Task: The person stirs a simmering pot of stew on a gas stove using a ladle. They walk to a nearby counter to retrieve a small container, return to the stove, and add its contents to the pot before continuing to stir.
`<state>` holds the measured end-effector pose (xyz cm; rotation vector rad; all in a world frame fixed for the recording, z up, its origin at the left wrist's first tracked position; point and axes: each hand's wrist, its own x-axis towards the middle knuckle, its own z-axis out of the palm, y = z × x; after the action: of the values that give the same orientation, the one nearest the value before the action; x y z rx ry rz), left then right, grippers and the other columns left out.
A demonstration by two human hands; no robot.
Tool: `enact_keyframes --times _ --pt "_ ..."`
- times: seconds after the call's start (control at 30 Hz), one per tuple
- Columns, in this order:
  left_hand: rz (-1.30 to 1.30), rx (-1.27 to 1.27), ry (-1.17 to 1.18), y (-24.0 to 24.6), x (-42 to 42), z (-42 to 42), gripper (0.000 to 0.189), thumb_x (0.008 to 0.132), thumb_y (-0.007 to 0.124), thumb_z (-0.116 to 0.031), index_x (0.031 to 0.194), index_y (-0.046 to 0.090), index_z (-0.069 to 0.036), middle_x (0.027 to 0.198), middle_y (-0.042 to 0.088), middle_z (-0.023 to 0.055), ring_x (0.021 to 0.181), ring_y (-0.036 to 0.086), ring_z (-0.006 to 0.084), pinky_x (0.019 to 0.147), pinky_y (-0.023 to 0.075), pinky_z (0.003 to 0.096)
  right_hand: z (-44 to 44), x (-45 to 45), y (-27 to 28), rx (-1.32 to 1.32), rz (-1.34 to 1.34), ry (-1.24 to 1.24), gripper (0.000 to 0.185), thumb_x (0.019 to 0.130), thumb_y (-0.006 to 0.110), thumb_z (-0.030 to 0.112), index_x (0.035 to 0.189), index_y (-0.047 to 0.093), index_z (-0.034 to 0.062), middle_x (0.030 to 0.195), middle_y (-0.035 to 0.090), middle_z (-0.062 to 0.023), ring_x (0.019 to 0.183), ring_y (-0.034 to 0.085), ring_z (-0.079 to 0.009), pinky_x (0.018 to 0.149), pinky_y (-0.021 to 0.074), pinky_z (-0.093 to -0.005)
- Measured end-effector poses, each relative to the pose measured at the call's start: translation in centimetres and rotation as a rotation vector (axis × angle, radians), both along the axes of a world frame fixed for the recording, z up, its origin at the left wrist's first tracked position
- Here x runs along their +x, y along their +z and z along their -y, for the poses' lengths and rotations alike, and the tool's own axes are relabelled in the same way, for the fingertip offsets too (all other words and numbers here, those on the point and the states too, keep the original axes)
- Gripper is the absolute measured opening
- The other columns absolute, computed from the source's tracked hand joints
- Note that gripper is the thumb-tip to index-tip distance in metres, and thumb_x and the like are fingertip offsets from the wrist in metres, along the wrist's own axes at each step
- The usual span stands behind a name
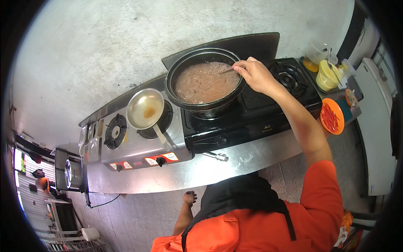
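Observation:
My right hand [255, 75] grips the thin handle of a utensil [228, 71] over the right rim of a large black pot [201, 108]. The utensil's lower end is hidden in the bubbling brownish liquid [204, 82] that fills much of the pot. The pot stands on a black gas stove [258, 119]. Away from the stove, my left hand [190, 198] hangs low beside my black apron [242, 192], below the counter's front edge. Its fingers look partly curled and shadowed, and no object shows in it.
A metal frying pan [141, 107] sits on the steel gas stove [138, 154] to the left. A lighter-like tool [218, 156] lies on the steel counter [252, 157]. Rightward are an orange bowl [326, 105] of red strips and a yellow container [327, 77]. A person [44, 184] appears far left.

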<state>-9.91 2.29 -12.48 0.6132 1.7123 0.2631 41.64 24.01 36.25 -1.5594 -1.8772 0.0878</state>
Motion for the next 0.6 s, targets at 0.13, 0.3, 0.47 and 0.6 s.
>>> enact_keyframes --times 0.13,0.3,0.47,0.6 --pt "-0.040 -0.053 -0.006 -0.4 -0.4 1.1 0.030 0.103 0.053 -0.028 0.125 0.059 -0.008 0.107 0.071 0.0119 0.082 0.069 0.0256 0.064 0.0507 0.0412 0.4 -0.3 -0.1 0.017 -0.026 -0.026 0.034 0.103 0.057 0.030 0.111 0.072 0.0009 0.084 0.066 -0.0151 0.087 0.062 -0.0262 0.082 0.0493 -0.0368" --pt "-0.001 -0.060 0.027 -1.0 -1.0 1.8 0.032 0.103 0.053 -0.030 0.126 0.058 -0.009 0.107 0.071 0.0123 0.083 0.068 0.0262 0.067 0.0511 0.0431 1.8 -1.4 0.8 -0.142 -0.324 0.181 0.034 0.103 0.055 0.028 0.106 0.072 -0.0009 0.087 0.069 -0.0177 0.085 0.066 -0.0260 0.079 0.0511 -0.0375" --pt "-0.010 -0.016 -0.005 -0.7 -0.6 1.3 0.033 0.102 0.054 -0.030 0.127 0.058 -0.009 0.106 0.072 0.0120 0.082 0.068 0.0261 0.066 0.0514 0.0427 2.4 -0.8 1.8 -0.153 -0.307 0.231 0.036 0.103 0.055 0.030 0.104 0.072 -0.0018 0.084 0.069 -0.0191 0.080 0.066 -0.0258 0.075 0.0512 -0.0378" --pt "-0.020 0.032 -0.018 -0.1 0.4 0.9 0.032 0.101 0.055 -0.029 0.127 0.058 -0.009 0.104 0.072 0.0114 0.080 0.068 0.0250 0.064 0.0511 0.0414 2.6 0.9 2.0 -0.016 -0.114 0.122 0.034 0.103 0.057 0.030 0.105 0.072 -0.0005 0.084 0.068 -0.0121 0.082 0.062 -0.0209 0.078 0.0497 -0.0357"
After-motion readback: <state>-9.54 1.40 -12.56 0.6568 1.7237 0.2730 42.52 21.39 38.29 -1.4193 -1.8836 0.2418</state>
